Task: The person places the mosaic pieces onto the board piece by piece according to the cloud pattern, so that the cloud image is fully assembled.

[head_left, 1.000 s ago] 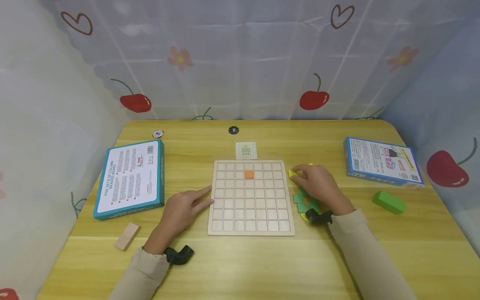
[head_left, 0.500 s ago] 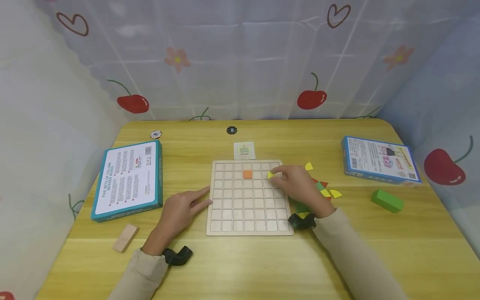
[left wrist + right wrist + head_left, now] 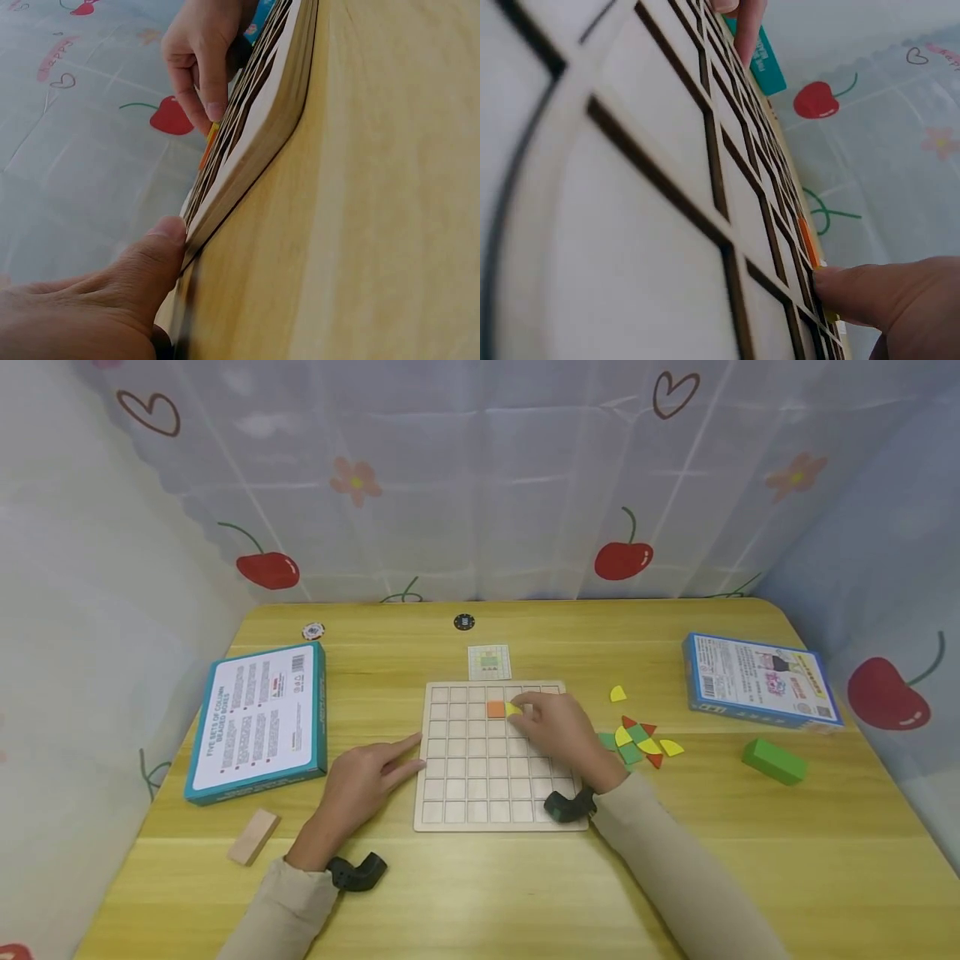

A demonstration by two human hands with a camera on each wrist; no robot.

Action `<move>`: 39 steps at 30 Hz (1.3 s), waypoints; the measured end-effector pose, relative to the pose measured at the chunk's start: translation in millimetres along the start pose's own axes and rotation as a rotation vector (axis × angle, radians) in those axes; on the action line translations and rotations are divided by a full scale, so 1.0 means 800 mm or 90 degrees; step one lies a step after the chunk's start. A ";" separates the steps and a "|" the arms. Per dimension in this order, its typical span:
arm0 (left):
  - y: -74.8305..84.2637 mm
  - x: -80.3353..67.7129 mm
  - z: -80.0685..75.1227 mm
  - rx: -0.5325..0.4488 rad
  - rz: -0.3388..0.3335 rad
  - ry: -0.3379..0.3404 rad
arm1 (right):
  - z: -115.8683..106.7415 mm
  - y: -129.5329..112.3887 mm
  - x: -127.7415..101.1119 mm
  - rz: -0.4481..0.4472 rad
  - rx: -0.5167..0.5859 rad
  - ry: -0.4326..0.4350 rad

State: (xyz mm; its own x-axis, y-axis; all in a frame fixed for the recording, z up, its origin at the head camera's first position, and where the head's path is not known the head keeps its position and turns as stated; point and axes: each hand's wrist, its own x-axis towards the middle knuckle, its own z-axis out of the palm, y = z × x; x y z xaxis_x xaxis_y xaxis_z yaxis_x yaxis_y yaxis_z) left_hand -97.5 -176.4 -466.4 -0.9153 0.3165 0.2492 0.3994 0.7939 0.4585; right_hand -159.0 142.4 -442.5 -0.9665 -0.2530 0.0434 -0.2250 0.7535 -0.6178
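The table [image 3: 480, 893] carries everything, and both forearms reach in from its near edge, sleeves to the wrists. Between the hands lies the board [image 3: 480, 777], a wooden grid of square cells. The left hand [image 3: 360, 785] rests palm down beside the board's left edge, fingers straight and relaxed, fingertips against the edge, holding nothing. The right hand [image 3: 558, 731] stretches over the board's far right part, knuckles up, fingers curled, pinching a yellow piece [image 3: 513, 709] at its fingertips. That piece sits low over a cell just right of the orange tile [image 3: 496, 709], which lies in the second row from the far edge. Right of the right hand, loose pieces [image 3: 637, 739] lie in a cluster on the table.
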 end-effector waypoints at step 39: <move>0.002 0.001 -0.001 0.014 -0.001 -0.005 | -0.083 0.090 -0.037 0.066 -0.027 0.118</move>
State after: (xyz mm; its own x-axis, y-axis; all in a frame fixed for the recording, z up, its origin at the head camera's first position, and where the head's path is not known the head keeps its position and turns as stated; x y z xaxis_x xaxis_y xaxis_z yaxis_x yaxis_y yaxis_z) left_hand -97.2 -175.3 -464.7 -0.9166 0.3189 0.2412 0.3962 0.8057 0.4403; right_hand -155.2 244.5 -436.0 -0.9901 -0.0592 0.1273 -0.1238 0.7959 -0.5927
